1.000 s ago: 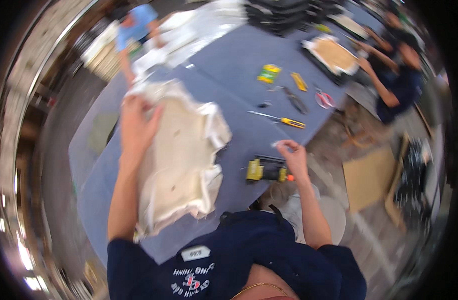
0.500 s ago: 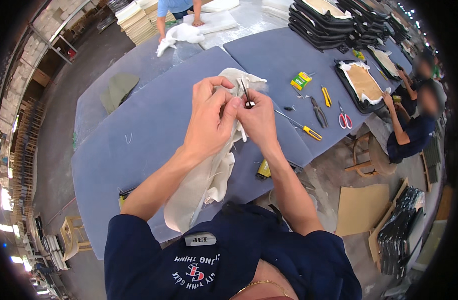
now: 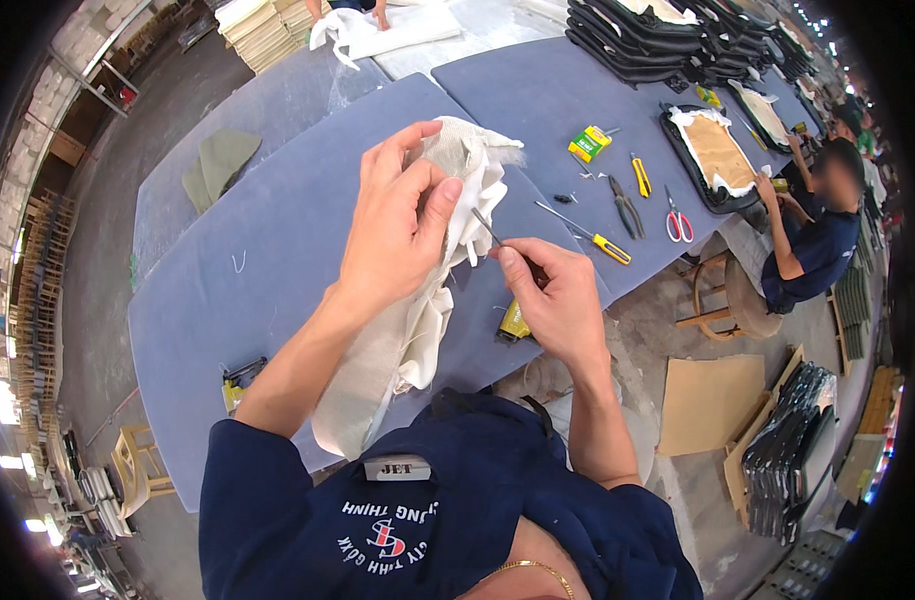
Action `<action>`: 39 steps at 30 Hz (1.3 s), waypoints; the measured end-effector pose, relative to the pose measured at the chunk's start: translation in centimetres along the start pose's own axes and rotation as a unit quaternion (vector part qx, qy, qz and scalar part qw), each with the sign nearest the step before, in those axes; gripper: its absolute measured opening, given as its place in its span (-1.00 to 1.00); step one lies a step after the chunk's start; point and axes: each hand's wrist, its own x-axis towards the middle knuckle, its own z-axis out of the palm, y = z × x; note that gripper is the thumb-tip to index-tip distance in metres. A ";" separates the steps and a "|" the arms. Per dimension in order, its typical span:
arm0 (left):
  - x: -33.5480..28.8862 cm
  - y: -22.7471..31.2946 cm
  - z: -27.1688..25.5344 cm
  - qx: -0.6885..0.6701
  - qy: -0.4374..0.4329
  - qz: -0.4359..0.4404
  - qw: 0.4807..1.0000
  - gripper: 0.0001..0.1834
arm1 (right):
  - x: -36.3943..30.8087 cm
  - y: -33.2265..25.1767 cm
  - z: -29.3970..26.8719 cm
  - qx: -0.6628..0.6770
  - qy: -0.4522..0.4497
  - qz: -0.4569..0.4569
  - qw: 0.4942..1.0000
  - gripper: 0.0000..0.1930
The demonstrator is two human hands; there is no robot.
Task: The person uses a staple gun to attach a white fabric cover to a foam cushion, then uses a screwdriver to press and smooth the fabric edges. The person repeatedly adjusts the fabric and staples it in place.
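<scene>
A long cream fabric cover (image 3: 352,395) with frayed, gathered white edges slants across the blue-grey table from near my body. My left hand (image 3: 395,220) is closed on its upper part, with the fingers curled round the far side and the thumb on the near side. In my right hand (image 3: 555,295) is a thin dark pointed tool (image 3: 486,227), pinched between thumb and fingers. Its tip reaches the gathered white edge, and its handle end is hidden in my fingers. Just left of my right wrist lies a yellow-and-black object (image 3: 513,322), partly covered by that hand.
To the right lie a yellow-handled screwdriver (image 3: 611,249), pliers (image 3: 625,207), red-handled scissors (image 3: 677,226), a yellow cutter (image 3: 641,175) and a green-yellow box (image 3: 590,143). A co-worker (image 3: 812,235) handles a padded seat (image 3: 715,150). Olive cloth (image 3: 222,165) lies left.
My right hand has drawn back toward me and to the right, away from my left hand, with the dark tool. The left hand stays on the fabric, its fingers lifted slightly.
</scene>
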 end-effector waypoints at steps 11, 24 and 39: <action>4.6 -0.2 0.7 -0.008 -0.127 0.122 0.984 -0.34 | -1.8 -0.2 -1.5 -0.050 0.059 -0.062 0.995 -0.89; 2.8 -0.3 2.6 -0.213 -0.293 -0.066 0.930 -0.30 | -3.9 1.5 1.0 0.093 0.157 0.025 0.983 -0.90; 0.8 -0.6 3.0 -0.340 -0.246 -0.096 0.902 -0.30 | -4.4 2.1 2.5 0.101 0.156 -0.001 0.983 -0.82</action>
